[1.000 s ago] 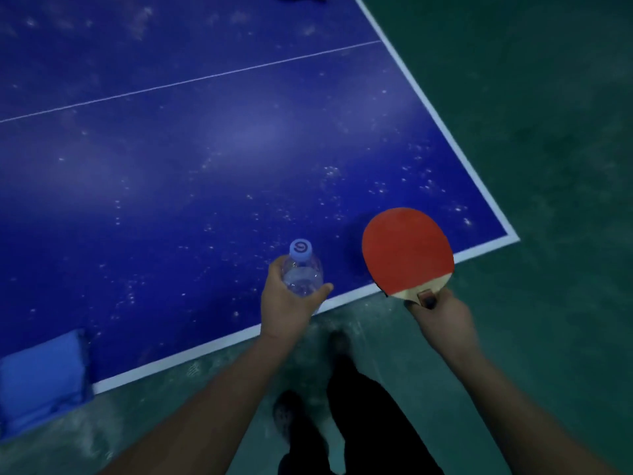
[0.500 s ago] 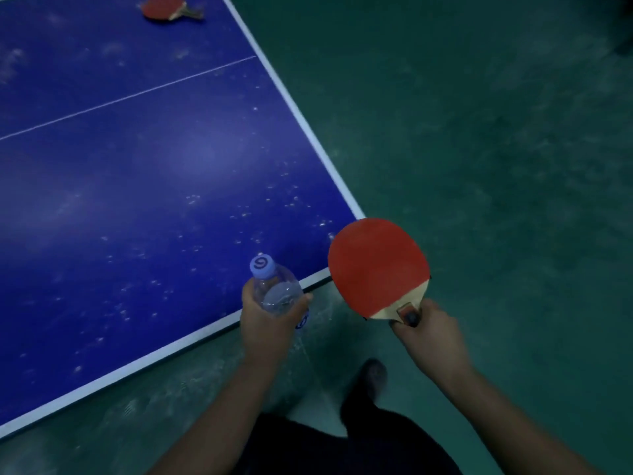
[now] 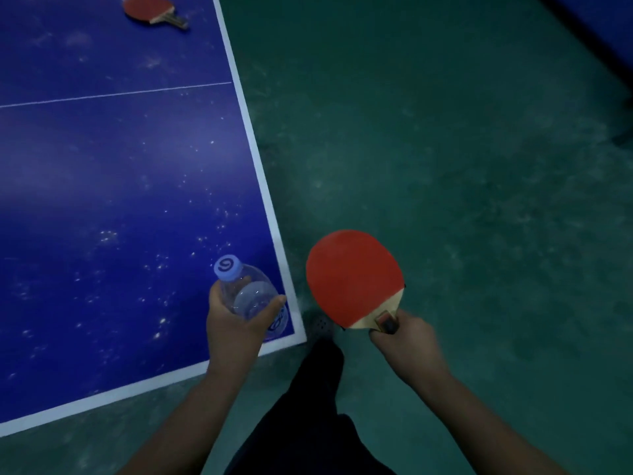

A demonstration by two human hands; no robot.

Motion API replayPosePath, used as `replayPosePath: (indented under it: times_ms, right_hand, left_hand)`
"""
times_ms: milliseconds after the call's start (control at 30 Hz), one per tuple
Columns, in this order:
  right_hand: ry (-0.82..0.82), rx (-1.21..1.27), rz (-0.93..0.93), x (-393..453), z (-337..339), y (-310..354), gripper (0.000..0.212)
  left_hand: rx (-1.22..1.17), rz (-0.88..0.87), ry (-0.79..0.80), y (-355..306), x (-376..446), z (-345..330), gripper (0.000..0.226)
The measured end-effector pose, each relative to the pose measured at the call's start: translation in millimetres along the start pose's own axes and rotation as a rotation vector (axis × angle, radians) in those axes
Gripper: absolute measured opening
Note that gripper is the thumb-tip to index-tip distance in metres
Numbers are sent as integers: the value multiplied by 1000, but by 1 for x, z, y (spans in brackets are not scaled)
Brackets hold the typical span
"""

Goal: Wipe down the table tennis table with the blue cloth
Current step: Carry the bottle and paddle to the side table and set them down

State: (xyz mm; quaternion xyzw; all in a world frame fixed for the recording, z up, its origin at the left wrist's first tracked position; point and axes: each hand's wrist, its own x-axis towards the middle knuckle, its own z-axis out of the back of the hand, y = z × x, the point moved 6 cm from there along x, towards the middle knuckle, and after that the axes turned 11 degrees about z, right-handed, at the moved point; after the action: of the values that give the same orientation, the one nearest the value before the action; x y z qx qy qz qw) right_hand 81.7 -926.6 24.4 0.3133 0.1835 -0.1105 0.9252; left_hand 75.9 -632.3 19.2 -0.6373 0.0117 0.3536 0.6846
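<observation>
Your left hand (image 3: 236,323) curls around a clear plastic water bottle (image 3: 251,296) with a pale blue cap, held over the near corner of the table tennis table (image 3: 102,200). The table's matte blue top is speckled with white spots and bordered by a white line; a second red paddle (image 3: 150,10) lies flat near its far edge. Your right hand (image 3: 404,347) grips the wooden handle of a red-rubbered paddle (image 3: 354,277), held over the green floor (image 3: 462,166), which lies open to the right. The blue cloth is not in view.
</observation>
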Motion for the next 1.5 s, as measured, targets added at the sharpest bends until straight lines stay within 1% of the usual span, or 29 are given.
replayPosePath:
  times_ms: [167, 300, 400, 533, 633, 767, 833, 900, 1000, 1100, 1233, 1367, 1500]
  right_hand:
    - [52, -60, 40, 102, 26, 22, 19]
    - [98, -102, 95, 182, 43, 48, 18]
    - [144, -160, 150, 234, 53, 73, 25]
    - [176, -128, 184, 299, 66, 107, 23]
    - [203, -95, 243, 350, 73, 134, 23]
    - [265, -81, 335, 426, 83, 176, 21]
    - [298, -97, 384, 466, 90, 195, 24]
    - [354, -124, 439, 503, 95, 218, 25]
    - [427, -132, 513, 552, 101, 257, 19]
    - [490, -133, 585, 588, 102, 299, 19]
    - [540, -156, 625, 633, 89, 346, 15]
    - [555, -193, 667, 680, 56, 403, 16]
    - [546, -179, 674, 722, 14, 471, 14]
  left_hand:
    - [-74, 23, -62, -22, 64, -55, 75]
    - [-104, 41, -137, -46, 115, -83, 77]
    - [-117, 46, -201, -60, 149, -95, 78]
    - [-123, 46, -260, -83, 191, -111, 74]
    - [-142, 47, -316, -103, 219, -130, 68]
    - [-172, 63, -442, -137, 258, -156, 68]
    - [-183, 83, -498, -155, 277, -171, 69]
    - [-201, 113, -607, -174, 289, -180, 70]
    - [-239, 157, -697, -200, 309, -192, 72]
    - [-264, 184, -758, -221, 329, -197, 72]
    - [-299, 186, -786, -246, 373, -193, 69]
    - [-325, 179, -810, -267, 433, -176, 73]
    - [-363, 153, -812, -288, 506, -143, 72]
